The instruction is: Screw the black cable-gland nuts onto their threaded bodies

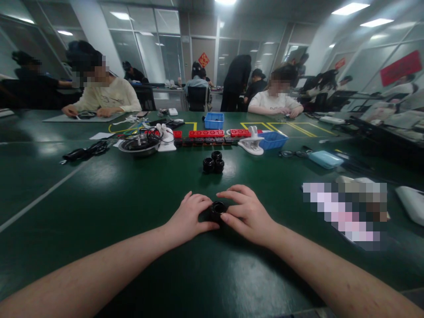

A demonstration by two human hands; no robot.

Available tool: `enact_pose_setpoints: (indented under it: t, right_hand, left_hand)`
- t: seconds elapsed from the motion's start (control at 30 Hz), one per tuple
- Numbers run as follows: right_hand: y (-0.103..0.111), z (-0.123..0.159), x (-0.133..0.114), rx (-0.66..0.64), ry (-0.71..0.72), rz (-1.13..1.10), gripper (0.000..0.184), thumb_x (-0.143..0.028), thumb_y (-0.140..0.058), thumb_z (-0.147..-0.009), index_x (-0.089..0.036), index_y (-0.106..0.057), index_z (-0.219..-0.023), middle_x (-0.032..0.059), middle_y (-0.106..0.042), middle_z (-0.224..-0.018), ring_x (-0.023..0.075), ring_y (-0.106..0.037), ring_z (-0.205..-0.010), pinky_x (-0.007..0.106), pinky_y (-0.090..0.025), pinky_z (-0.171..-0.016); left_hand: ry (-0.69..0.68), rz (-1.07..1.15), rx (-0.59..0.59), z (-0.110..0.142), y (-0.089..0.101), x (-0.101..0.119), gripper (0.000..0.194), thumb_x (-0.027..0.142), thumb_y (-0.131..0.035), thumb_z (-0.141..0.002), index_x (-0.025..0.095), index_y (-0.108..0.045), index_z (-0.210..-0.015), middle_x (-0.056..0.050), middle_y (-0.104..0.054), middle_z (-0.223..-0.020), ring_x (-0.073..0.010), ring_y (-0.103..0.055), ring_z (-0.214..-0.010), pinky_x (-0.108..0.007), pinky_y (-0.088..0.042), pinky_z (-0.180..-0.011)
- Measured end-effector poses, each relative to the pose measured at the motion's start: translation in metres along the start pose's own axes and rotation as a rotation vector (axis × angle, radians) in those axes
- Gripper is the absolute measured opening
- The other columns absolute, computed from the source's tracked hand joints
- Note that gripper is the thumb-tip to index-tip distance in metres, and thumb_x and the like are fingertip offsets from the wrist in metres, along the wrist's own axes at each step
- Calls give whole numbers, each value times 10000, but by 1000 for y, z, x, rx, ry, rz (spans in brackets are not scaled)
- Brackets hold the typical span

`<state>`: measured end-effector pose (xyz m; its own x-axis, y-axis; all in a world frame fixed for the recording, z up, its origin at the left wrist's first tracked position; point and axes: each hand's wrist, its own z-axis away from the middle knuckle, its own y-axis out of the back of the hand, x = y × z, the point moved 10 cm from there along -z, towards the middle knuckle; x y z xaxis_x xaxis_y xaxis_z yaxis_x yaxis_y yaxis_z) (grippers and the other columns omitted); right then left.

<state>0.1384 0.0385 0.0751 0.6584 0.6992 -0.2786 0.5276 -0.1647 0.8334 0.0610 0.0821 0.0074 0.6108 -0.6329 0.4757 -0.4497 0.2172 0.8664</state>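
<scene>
A small, glossy black, round jar-like piece stands on the green table with its open top facing up. My left hand curves around its left side, the fingers at the back and the thumb at the front. From the other side my right hand touches its right edge with a digit near the rim, while its upper fingers stretch out behind it. Just beyond my hands are three similar black pieces, bunched close together.
Across the table lie red socket strips, a metal bowl, white clips and blue bins. Black cable lies at left; a light-blue case and glasses at right. Other people sit across.
</scene>
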Motion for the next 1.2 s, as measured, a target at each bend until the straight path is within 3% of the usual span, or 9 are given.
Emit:
enact_pose_setpoints:
  t: [0.1, 0.17, 0.27, 0.33, 0.67, 0.93, 1.2]
  right_hand:
    - [-1, -2, 15, -29, -103, 41, 326, -327, -448, -855, -181, -670, -666, 69, -588, -1104, 245, -441, -1035, 449, -365, -901]
    - [-5, -2, 26, -53, -168, 38, 296, -342, -434, -862, -176, -679, -847, 96, -552, -1152, 251, -427, -1066, 455, -364, -909]
    - [-14, 0, 38, -95, -219, -16, 407, -383, -408, -873, -142, -530, -1177, 137, -472, -1249, 248, -385, -1147, 456, -338, -951]
    - [-18, 2, 39, -105, -221, -63, 469, -399, -394, -877, -122, -442, -1252, 146, -438, -1284, 238, -368, -1178, 448, -322, -973]
    - [-12, 0, 8, -81, -109, -133, 431, -374, -539, -800, -148, -485, -1164, 112, -532, -1147, 227, -465, -1047, 413, -399, -897]
    - [-19, 0, 10, -101, -137, -118, 352, -315, -573, -777, -183, -547, -1102, 81, -564, -1007, 199, -491, -917, 375, -439, -803]
    - [-18, -3, 8, -89, -177, -171, 338, -173, -550, -739, -163, -559, -1077, 84, -563, -936, 199, -503, -868, 367, -458, -761]
  left_hand:
    - [5, 4, -6, 0, 1, 0, 410, 471, -638, -698, 215, -555, -1007, -31, -554, -1053, -225, -481, -1041, -537, -194, -1017]
    - [3, 0, -12, 1, 1, -1, 418, 478, -626, -707, 214, -552, -1023, -36, -553, -1068, -229, -477, -1050, -538, -192, -1019]
    - [-2, -15, -12, 1, 0, -1, 431, 486, -617, -712, 206, -548, -1032, -42, -554, -1081, -232, -475, -1057, -537, -182, -1026]
    - [-9, -19, -6, 1, 1, 0, 443, 495, -615, -709, 198, -544, -1029, -45, -556, -1078, -232, -477, -1055, -534, -183, -1027]
    - [-32, 10, -12, 1, 1, 6, 410, 511, -566, -745, 199, -547, -1009, -46, -555, -1060, -221, -480, -1038, -520, -207, -1022]
    - [-27, 16, -8, 2, 4, 9, 364, 481, -558, -758, 208, -571, -999, -43, -557, -1050, -220, -482, -1030, -520, -201, -1027]
    - [1, 42, 20, 0, 4, 4, 366, 440, -676, -664, 220, -597, -945, -24, -554, -1026, -213, -485, -1019, -516, -197, -1023]
